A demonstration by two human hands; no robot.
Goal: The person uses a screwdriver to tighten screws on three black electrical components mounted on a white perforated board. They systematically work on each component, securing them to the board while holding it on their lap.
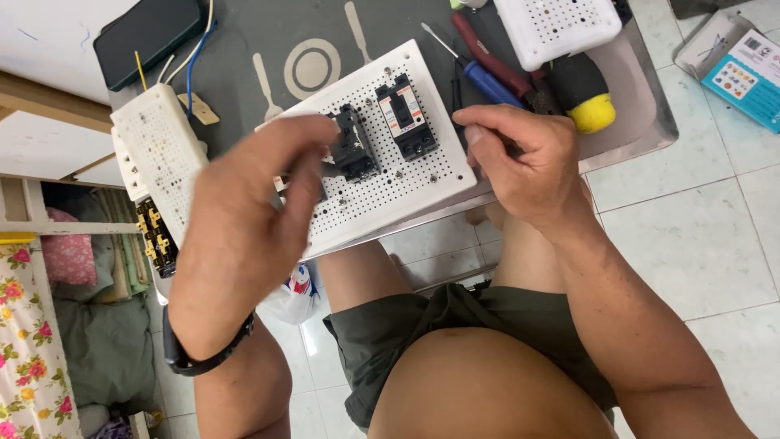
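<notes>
Sat across the edge of a grey tray: white perforated board, tilted, two black breakers mounted near its middle. Judged stiff and light, flat plastic, a bit slick; best held by the long edges, clear of the breakers. Left hand hovered over the board's left half, blurred, fingers loosely curled near the left breaker; couldn't tell whether touching or pinching anything. Right hand curled at the board's right edge, fingers pressed together as if nipping something small, item hidden. Right breaker untouched, between both hands. Breakers judged rigid, heavier than the board, levers the fragile bit. Second perforated panel leaned to the left, brass-terminal parts along its lower edge. White basket, screwdrivers, yellow-capped handle behind.
</notes>
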